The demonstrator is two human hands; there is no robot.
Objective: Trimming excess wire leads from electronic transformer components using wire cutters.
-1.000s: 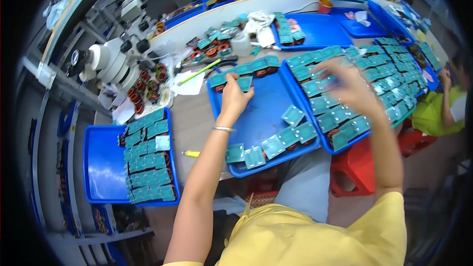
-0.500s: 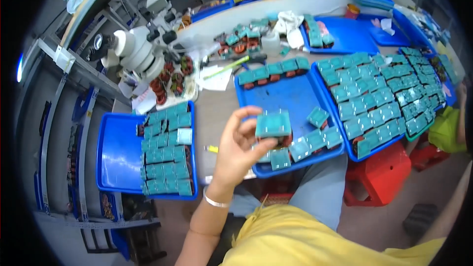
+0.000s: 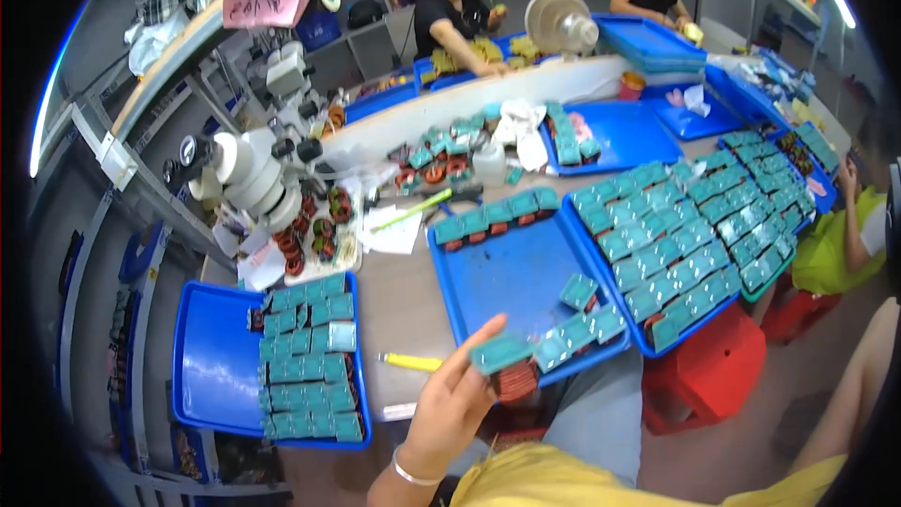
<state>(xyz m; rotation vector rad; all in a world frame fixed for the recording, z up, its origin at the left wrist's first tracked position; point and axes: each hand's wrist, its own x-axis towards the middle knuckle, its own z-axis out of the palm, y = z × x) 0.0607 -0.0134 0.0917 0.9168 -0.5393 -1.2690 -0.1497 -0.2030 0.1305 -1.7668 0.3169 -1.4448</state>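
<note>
My left hand [image 3: 455, 404] is closed on a coil part [image 3: 501, 354], which has a teal square top and reddish windings underneath. It is held tilted at the near edge of a blue tray [image 3: 488, 272], partly covering the parts behind it. Similar teal-topped parts [image 3: 582, 333] stand in a row along the tray's near side, with a single one [image 3: 579, 292] just behind them. Another row [image 3: 495, 216] lines its far side. My right forearm [image 3: 849, 385] reaches up at the right edge; the hand itself is out of the picture.
Trays of teal-topped parts stand left [image 3: 310, 357] and right [image 3: 648, 244]. A yellow-handled tool [image 3: 410, 361] lies on the bench. Farther back are a microscope [image 3: 249, 174] and white cloth [image 3: 518, 127]. Red stools [image 3: 704, 366] stand at right. Other people work across the bench and at right.
My left hand has lowered toward me, and the coil part has tipped so that its reddish windings show. The view has tilted up, bringing more of the people across the bench into sight.
</note>
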